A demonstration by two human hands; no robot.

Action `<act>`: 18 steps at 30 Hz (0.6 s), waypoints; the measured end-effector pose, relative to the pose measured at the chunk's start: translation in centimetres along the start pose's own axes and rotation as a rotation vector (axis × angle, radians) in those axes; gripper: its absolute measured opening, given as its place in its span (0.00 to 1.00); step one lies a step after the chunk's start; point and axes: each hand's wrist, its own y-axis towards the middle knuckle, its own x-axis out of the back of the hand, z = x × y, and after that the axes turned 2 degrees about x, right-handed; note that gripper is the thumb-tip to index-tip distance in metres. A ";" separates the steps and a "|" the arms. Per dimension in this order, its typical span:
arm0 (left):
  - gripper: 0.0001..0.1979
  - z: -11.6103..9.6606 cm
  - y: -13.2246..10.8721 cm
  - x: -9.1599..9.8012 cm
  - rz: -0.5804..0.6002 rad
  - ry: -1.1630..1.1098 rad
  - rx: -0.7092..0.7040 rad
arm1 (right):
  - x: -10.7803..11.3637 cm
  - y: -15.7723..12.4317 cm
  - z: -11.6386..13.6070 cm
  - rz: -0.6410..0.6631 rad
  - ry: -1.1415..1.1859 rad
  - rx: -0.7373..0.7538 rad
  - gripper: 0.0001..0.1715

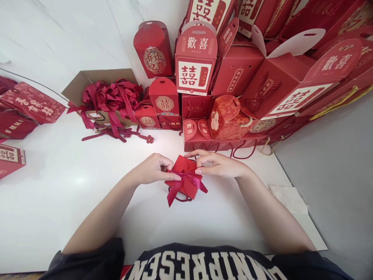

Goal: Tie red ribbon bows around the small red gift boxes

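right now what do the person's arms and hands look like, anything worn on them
Both arms are bare below the short left sleeve and right sleeve of a dark T-shirt with large pale block lettering across the chest. The left hand and right hand are ungloved, and no ring, watch, bracelet or cable shows on them or the forearms.

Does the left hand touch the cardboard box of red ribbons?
No, the left hand is on the small red gift box instead.
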 end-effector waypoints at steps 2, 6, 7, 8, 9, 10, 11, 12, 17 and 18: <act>0.25 0.3 0.1 0.1 0.004 -0.001 -0.043 | 0.0 0.0 0.0 0.001 0.005 -0.002 0.16; 0.24 0.6 0.5 0.3 0.045 -0.031 -0.133 | 0.0 0.0 -0.2 0.002 0.019 -0.018 0.15; 0.24 0.7 0.6 0.3 0.056 -0.040 -0.140 | 0.1 0.0 -0.2 0.002 0.020 -0.021 0.15; 0.24 0.7 0.6 0.3 0.064 -0.045 -0.143 | 0.1 -0.1 -0.2 0.001 0.020 -0.021 0.15; 0.23 0.6 0.6 0.3 0.068 -0.046 -0.142 | 0.1 -0.1 -0.3 0.000 0.018 -0.019 0.15; 0.23 0.6 0.6 0.3 0.068 -0.045 -0.141 | 0.1 -0.1 -0.3 -0.001 0.017 -0.015 0.15; 0.22 0.6 0.6 0.3 0.067 -0.045 -0.139 | 0.1 -0.1 -0.3 -0.002 0.016 -0.010 0.15; 0.22 0.5 0.6 0.3 0.064 -0.045 -0.137 | 0.1 -0.1 -0.3 -0.003 0.016 -0.007 0.15; 0.21 0.4 0.4 0.2 0.048 -0.045 -0.132 | 0.1 0.0 -0.3 -0.011 0.024 -0.009 0.15; 0.21 0.5 0.4 0.2 0.040 -0.043 -0.132 | 0.1 0.0 -0.2 -0.013 0.026 -0.009 0.16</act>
